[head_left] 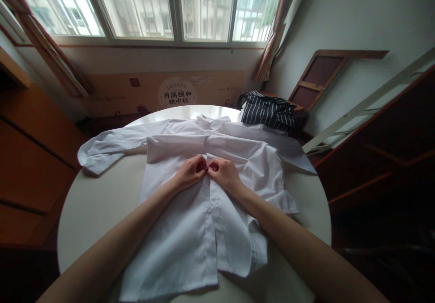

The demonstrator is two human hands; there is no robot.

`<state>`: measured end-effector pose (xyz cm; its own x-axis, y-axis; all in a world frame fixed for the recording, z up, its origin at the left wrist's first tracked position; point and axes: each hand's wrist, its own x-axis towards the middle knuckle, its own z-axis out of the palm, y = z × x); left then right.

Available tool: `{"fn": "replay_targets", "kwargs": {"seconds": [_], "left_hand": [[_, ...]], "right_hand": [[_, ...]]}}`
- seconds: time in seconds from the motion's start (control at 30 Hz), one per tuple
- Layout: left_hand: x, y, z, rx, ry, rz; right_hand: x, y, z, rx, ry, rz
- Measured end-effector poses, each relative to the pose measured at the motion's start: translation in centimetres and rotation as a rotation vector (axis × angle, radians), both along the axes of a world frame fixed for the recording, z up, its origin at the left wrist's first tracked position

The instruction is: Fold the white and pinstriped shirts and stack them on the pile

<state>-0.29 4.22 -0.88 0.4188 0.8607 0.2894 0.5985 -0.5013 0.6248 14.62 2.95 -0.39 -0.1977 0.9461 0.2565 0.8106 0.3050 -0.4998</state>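
Note:
A white button-up shirt point(190, 230) lies front-up on a round white table point(95, 203), its collar toward the window and one sleeve stretched out to the left. My left hand point(190, 171) and my right hand point(224, 172) meet at the shirt's front placket, around chest height. Both pinch the placket edges between fingertips, nearly touching each other. Below the hands the two front panels hang apart; whether a button sits between the fingers is hidden.
A dark striped garment point(268, 110) lies heaped at the table's far right edge. Beyond it a wooden frame point(319, 78) leans on the wall. Wooden furniture point(30, 149) stands to the left, a window point(152, 8) behind.

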Motion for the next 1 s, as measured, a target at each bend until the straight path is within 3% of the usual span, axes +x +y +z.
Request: {"fn": "replay_targets", "kwargs": {"seconds": [1.0], "left_hand": [[0.10,0.08,-0.14,-0.008,-0.006,-0.019]], "right_hand": [[0.33,0.50,-0.14,-0.002,0.090,0.046]]}}
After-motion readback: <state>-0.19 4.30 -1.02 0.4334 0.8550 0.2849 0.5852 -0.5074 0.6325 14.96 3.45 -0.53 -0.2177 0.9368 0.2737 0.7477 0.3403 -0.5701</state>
